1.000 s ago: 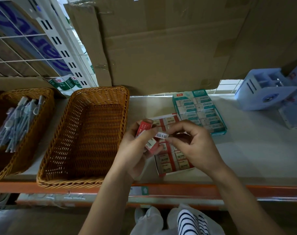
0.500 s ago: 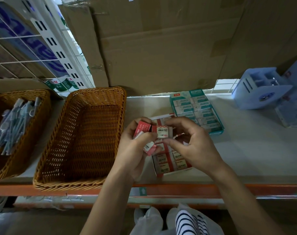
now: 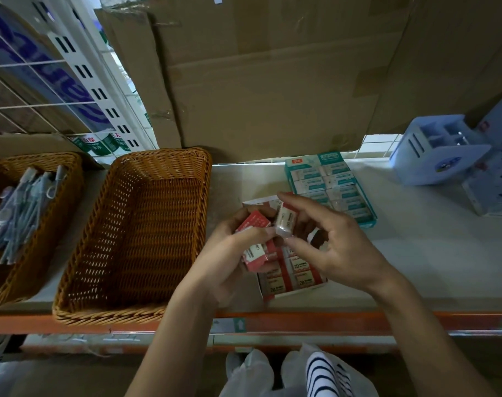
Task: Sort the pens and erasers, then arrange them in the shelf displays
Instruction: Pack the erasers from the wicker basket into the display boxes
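On a shop shelf, a wicker basket at far left holds capped pens. Beside it sits a second wicker basket. The person's left hand grips a stack of red-sleeved erasers, fingers curled round them. The right hand pinches one wrapped eraser upright between thumb and forefinger, above an open red box of erasers marked "2B". Behind lies a teal box of erasers; a blue plastic organiser stands at right.

Head-worn view, downward, close over shelf
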A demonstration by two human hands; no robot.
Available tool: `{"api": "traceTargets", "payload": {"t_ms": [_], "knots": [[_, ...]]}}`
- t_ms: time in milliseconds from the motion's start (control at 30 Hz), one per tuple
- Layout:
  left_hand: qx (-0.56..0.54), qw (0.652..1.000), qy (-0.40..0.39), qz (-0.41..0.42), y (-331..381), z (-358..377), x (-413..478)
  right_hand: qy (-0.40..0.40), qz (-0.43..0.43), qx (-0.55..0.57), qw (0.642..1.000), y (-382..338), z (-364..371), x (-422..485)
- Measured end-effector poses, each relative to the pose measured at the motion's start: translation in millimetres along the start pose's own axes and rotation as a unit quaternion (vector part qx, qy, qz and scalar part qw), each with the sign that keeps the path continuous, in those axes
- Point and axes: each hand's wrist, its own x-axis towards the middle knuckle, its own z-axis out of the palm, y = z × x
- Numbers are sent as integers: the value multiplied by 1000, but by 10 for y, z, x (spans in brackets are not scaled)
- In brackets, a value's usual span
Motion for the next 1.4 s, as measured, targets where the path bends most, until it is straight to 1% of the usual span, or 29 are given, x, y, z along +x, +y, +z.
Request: {"api": "traceTargets", "payload": {"t_ms": [67,167,267,367,467,633,733,800,867,967,1033,1100,1133,1233,1300,1400], "knots": [[28,1000,-8,-10,34,-49,4,-33,-6,-28,999,13,-46,9],[54,998,-12,-22,52,-66,-3,-2,-32,-103,994,37,-46,46],[4,1000,15,-20,42,-51,5,13,-9,-182,983,89,-80,53],[-43,998,49,-26,14,-88,30,-16,16,-256,966,129,-115,31],[-67,995,58,-40,-8,-111,45,-42,32,-313,948,154,-81,23],[-73,996,49,-7,2,-94,45,-59,36,-319,945,213,-73,11],[-87,995,55,2,-1,-91,44,-48,32,-316,947,256,-51,13],[-97,994,54,4,-9,-102,52,-34,6,-317,948,295,3,5],[-107,994,35,1,-17,-109,62,-25,-13,-333,942,326,57,-12],[-141,990,4,-12,-41,-121,64,-23,-8,-355,935,348,126,-36],[-140,990,-4,-8,-56,-115,67,-20,-9,-362,932,354,133,-26],[-102,995,-2,6,-72,-105,59,-21,-1,-337,941,331,103,-3],[-87,996,7,13,-83,-105,59,-23,6,-302,953,295,78,9],[-79,996,48,19,-97,-102,54,-27,21,-113,993,101,59,40],[-54,996,65,21,-99,-95,48,-48,5,-26,998,-2,99,51],[-1,998,67,15,-96,-74,34,-78,-39,1,996,-37,156,59]]}}
